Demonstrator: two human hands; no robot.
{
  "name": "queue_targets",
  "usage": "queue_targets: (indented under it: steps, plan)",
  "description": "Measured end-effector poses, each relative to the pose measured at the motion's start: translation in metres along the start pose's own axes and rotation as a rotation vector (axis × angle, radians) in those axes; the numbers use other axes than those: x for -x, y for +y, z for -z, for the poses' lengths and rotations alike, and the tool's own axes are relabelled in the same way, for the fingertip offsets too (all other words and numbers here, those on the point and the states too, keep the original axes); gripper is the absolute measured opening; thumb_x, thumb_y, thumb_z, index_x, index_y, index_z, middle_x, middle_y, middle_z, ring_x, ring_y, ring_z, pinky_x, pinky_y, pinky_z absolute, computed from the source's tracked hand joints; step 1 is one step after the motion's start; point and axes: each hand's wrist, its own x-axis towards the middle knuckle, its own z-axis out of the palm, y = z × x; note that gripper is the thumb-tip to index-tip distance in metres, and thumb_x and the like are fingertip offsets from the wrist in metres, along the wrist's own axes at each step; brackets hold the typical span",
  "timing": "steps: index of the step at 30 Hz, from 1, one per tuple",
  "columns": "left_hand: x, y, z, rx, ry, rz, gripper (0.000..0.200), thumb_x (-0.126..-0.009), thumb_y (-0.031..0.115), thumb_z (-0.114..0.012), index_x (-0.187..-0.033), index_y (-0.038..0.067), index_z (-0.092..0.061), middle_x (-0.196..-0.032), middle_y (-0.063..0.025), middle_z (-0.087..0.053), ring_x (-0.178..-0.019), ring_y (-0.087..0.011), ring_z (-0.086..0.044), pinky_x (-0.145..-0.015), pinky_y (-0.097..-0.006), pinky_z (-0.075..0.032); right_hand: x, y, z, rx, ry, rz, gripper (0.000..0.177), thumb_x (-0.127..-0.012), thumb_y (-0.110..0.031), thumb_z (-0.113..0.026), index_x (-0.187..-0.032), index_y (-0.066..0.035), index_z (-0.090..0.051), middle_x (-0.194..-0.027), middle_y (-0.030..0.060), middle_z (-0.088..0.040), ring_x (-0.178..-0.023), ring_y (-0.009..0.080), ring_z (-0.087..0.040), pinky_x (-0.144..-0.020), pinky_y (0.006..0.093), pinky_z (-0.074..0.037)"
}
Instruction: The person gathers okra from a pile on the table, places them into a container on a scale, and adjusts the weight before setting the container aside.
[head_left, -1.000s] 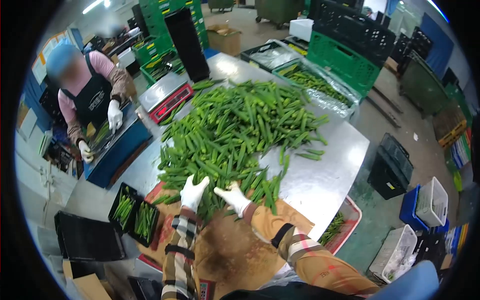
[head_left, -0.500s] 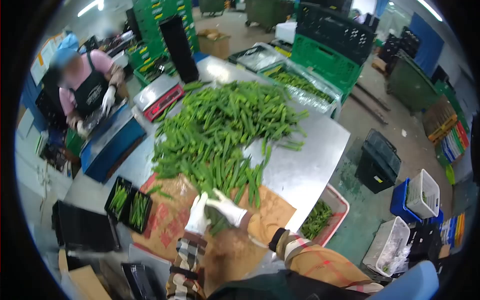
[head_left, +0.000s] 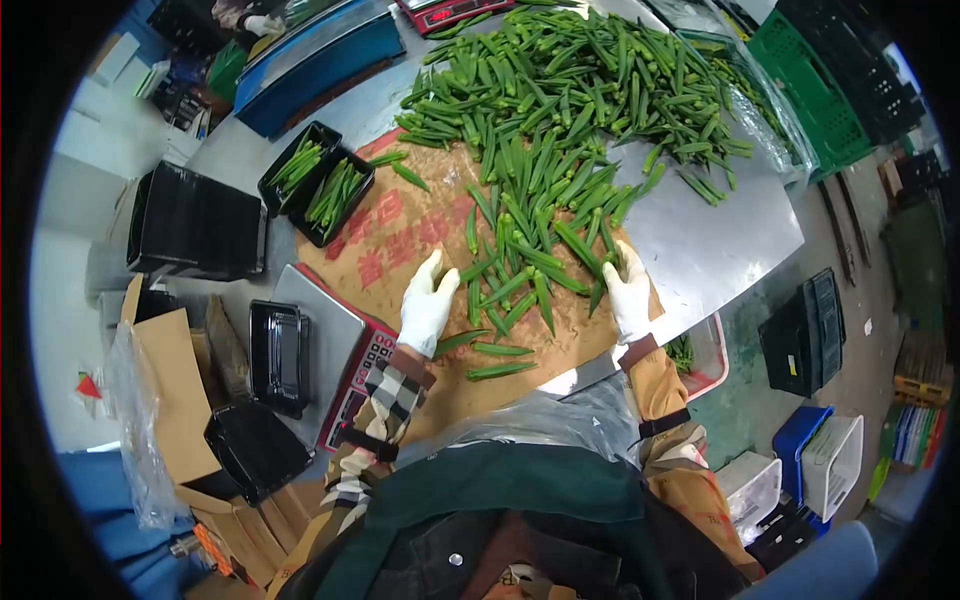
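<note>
- At the far left edge, a stack of black trays (head_left: 195, 222) sits on the grey surface, with an open cardboard box (head_left: 165, 385) below it
- Just right of those, an empty black tray (head_left: 278, 350) rests on a weighing scale (head_left: 338, 325) with a red keypad
- Above the scale, two filled trays (head_left: 318, 180) hold green pods laid side by side
- A brown cardboard sheet (head_left: 385, 245) with red print covers the near part of the metal table (head_left: 715, 240)
- The left hand (head_left: 427, 305), in a white glove, lies flat and palm down on the sheet, fingers together and grasping nothing, its inner edge against the loose okra (head_left: 520, 275)
- That okra lies on the sheet between the two hands and joins, at the top, the big okra heap (head_left: 570, 100) on the table
- The right hand (head_left: 628, 295), also gloved, is flat and unclenched, fingertips touching the pods and holding none
- Farther right, a red basket (head_left: 716, 372) sits below the table edge, then a black crate (head_left: 805, 330) on the floor
</note>
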Motion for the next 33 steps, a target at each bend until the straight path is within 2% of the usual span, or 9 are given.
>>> queue_targets:
  steps: [2,6,8,15,17,18,21,29,33]
  plan:
    - [-0.006,0.033,-0.012,-0.305,-0.04,-0.16,0.061,-0.094,0.024,-0.068,-0.145,-0.003,-0.048,-0.145,-0.0224,-0.054,-0.135,-0.0321,-0.052,-0.115,-0.0389,-0.038,-0.009,-0.029,-0.012,0.434,-0.025,0.299,0.057,-0.086,-0.006,-0.071,-0.14,-0.001,-0.054,-0.14,0.0187,-0.058,-0.125,0.0316,-0.057,-0.109,0.0399,-0.043]
    - [-0.017,0.044,-0.046,-0.696,-0.171,-0.456,0.067,-0.092,0.036,-0.065,-0.151,0.013,-0.045,-0.151,-0.0195,-0.048,-0.141,-0.0417,-0.04,-0.119,-0.0505,-0.029,-0.011,-0.065,-0.059,0.516,-0.291,0.5,0.068,-0.081,-0.019,-0.076,-0.144,-0.01,-0.052,-0.15,0.0162,-0.048,-0.136,0.038,-0.044,-0.117,0.0482,-0.034]
    - [-0.003,0.048,-0.054,-0.979,-0.349,-0.334,0.074,-0.09,0.046,-0.065,-0.155,0.023,-0.038,-0.163,-0.0186,-0.028,-0.146,-0.0489,-0.026,-0.116,-0.0638,-0.023,-0.002,-0.06,-0.074,0.789,-0.479,0.599,0.077,-0.081,-0.027,-0.076,-0.15,-0.017,-0.045,-0.154,0.0139,-0.043,-0.141,0.0389,-0.038,-0.12,0.055,-0.025]
    - [0.068,0.045,-0.02,-1.075,-0.468,-0.504,0.076,-0.089,0.048,-0.066,-0.156,0.028,-0.037,-0.166,-0.0195,-0.018,-0.149,-0.0537,-0.013,-0.115,-0.0722,-0.015,0.034,-0.04,-0.035,0.944,-0.625,0.567,0.076,-0.088,-0.035,-0.07,-0.156,-0.022,-0.037,-0.156,0.0098,-0.043,-0.142,0.0367,-0.038,-0.122,0.0586,-0.014]
    - [0.085,0.044,-0.01,-0.986,-0.449,-0.442,0.071,-0.092,0.043,-0.064,-0.155,0.023,-0.039,-0.165,-0.0185,-0.022,-0.149,-0.0514,-0.015,-0.117,-0.0667,-0.018,0.035,-0.038,-0.03,0.892,-0.667,0.521,0.065,-0.088,-0.035,-0.071,-0.147,-0.018,-0.051,-0.152,0.0114,-0.048,-0.141,0.0373,-0.04,-0.122,0.0594,-0.013]
    - [0.093,0.04,-0.004,-0.919,-0.417,-0.408,0.069,-0.093,0.04,-0.064,-0.154,0.02,-0.041,-0.164,-0.0184,-0.025,-0.149,-0.0504,-0.017,-0.118,-0.0634,-0.02,0.033,-0.036,-0.033,0.819,-0.507,0.63,0.048,-0.088,-0.031,-0.072,-0.132,-0.015,-0.066,-0.133,0.0107,-0.064,-0.127,0.0349,-0.053,-0.115,0.0535,-0.029]
    - [0.119,0.031,0.012,-0.683,-0.163,-0.347,0.056,-0.092,0.021,-0.069,-0.144,0.011,-0.053,-0.147,-0.0143,-0.051,-0.138,-0.0359,-0.045,-0.114,-0.045,-0.037,0.006,-0.063,-0.061,0.574,-0.252,0.583,0.026,-0.087,-0.022,-0.073,-0.112,-0.014,-0.075,-0.094,0.0037,-0.072,-0.094,0.0267,-0.062,-0.084,0.0416,-0.045]
    - [0.16,0.02,0.041,-0.436,0.07,-0.109,0.029,-0.094,0.012,-0.067,-0.123,0.007,-0.07,-0.12,-0.012,-0.071,-0.113,-0.027,-0.065,-0.1,-0.0367,-0.051,-0.063,-0.063,-0.153,0.883,-0.316,0.306,0.056,-0.083,-0.023,-0.078,-0.135,-0.008,-0.061,-0.104,0.015,-0.071,-0.101,0.0332,-0.066,-0.093,0.0422,-0.052]
    - [0.141,0.041,0.032,-0.38,0.102,-0.097,0.026,-0.096,0.009,-0.064,-0.121,0.005,-0.071,-0.118,-0.0125,-0.072,-0.11,-0.0247,-0.067,-0.098,-0.0348,-0.051,-0.074,-0.05,-0.146,0.355,-0.369,0.051,0.047,-0.082,-0.017,-0.077,-0.127,-0.007,-0.066,-0.1,0.0136,-0.07,-0.093,0.028,-0.067,-0.085,0.0367,-0.053]
